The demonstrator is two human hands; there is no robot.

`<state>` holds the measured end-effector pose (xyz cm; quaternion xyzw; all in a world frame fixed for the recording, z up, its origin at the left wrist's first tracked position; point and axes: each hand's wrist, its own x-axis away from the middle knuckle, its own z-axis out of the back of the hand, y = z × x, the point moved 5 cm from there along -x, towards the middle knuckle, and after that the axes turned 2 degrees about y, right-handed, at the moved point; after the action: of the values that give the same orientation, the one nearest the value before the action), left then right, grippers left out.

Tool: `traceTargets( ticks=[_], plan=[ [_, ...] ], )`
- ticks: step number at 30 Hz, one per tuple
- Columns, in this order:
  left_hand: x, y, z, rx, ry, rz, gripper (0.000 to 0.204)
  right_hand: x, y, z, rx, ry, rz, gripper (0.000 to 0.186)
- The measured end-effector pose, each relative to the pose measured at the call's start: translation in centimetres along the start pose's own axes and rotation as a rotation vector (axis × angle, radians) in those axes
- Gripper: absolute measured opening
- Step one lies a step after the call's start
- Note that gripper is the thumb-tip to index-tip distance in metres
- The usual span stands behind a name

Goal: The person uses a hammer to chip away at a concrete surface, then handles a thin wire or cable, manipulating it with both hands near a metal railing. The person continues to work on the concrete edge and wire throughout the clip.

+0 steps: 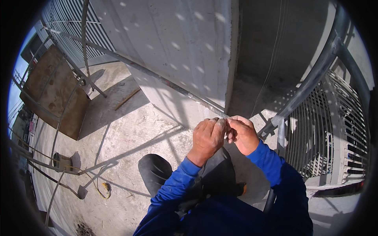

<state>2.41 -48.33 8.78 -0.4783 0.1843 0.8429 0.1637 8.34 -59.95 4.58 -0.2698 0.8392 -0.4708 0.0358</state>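
Observation:
My left hand and my right hand meet in the middle of the view, their fingers curled and pinched together. What they hold between the fingertips is hidden or too small to name. Just behind them a grey, weathered metal bar runs diagonally down across a pale concrete pillar; I cannot tell whether my fingers touch it. A thicker grey pipe frame stands to the right of my hands. My dark-trousered knees are bent below them.
A rusty brown panel leans among thin metal rails at the left. A bucket, a yellow cord end and a wooden stick are on the concrete floor. Slatted white grilles are at the right.

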Motion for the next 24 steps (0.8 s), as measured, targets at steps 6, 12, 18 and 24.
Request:
traceTargets(
  ticks=[6, 12, 18, 24],
  plan=[
    [0.2, 0.3, 0.6, -0.053, -0.119, -0.227, 0.035, 0.6, -0.4, 0.5, 0.008, -0.015, -0.216, 0.009],
    [0.0, -0.6, 0.8, 0.085, -0.211, -0.18, 0.029, 0.8, -1.0, 0.0, 0.284, -0.142, -0.063, 0.01],
    [-1.1, -1.0, 1.4, 0.397, -0.289, 0.229, 0.014, 1.3, -2.4, -0.8, 0.748, -0.155, 0.439, 0.011],
    [1.2, -2.1, 0.6, 0.912, -0.229, 0.822, 0.011, 2.2, -1.8, -1.6, 0.301, -0.163, 0.024, 0.01]
  ],
)
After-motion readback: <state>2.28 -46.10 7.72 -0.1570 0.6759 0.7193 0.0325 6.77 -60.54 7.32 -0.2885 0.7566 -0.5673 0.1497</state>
